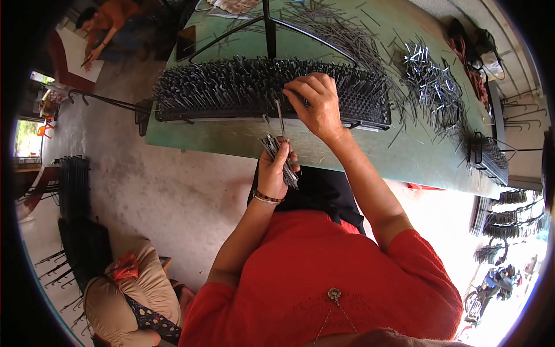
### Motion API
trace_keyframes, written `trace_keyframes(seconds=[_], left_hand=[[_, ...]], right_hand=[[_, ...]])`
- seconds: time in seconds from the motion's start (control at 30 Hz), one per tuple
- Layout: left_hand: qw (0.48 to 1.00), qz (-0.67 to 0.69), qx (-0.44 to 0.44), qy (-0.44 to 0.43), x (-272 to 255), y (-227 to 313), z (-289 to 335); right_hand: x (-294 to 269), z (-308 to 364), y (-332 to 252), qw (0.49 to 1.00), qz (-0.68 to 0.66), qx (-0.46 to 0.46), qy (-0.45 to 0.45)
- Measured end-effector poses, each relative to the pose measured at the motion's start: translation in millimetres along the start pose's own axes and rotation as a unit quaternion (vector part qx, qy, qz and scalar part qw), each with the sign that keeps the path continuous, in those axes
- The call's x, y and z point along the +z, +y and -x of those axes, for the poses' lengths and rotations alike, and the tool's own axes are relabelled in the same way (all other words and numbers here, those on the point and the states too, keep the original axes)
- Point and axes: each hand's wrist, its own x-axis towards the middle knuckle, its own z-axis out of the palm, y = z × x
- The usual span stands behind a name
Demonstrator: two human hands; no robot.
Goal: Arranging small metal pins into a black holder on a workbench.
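My left hand (276,163) is closed round a bundle of thin metal rods (289,175) in front of the green table's near edge. One longer rod (281,120) rises from the bundle toward the rack. My right hand (317,103) hovers over the front of a long black perforated rack (231,113), with thumb and forefinger pinched together. Whatever they hold is too small or hidden to make out. Dark metal rods (214,84) stand upright, densely packed, in the rack's holes. At its right end, bare holes (370,107) show.
Loose rods (341,29) lie scattered at the back of the green table (225,139). A heap of shinier pieces (433,81) sits to the right, near a second rack (490,156). A black post with braces (269,34) rises behind the rack. Other people are at far left and lower left.
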Motion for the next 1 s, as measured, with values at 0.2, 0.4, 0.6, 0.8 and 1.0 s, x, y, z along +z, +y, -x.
trace_keyframes(seconds=[0.2,0.4,0.6,0.8,1.0], left_hand=[[1.000,-0.001,-0.001,0.004,0.5,-0.8,-0.2],[1.000,0.004,0.006,0.001,-1.5,0.1,-0.8],[1.000,0.012,0.012,-0.019,1.6,2.7,1.0],[1.000,-0.011,0.005,-0.018,4.2,-1.6,1.1],[0.999,0.017,0.010,0.027,-0.6,-6.3,-1.6]], right_hand=[[-1.9,-2.2,5.9,0.999,0.000,-0.029,-0.040],[-7.0,-1.4,-1.1,0.995,0.012,-0.038,-0.090],[-28.9,-7.9,-18.9,0.895,-0.275,0.299,-0.186],[-30.8,5.8,-1.8,0.812,-0.387,0.364,-0.243],[-34.3,-4.3,-1.9,0.857,-0.339,0.359,-0.148]])
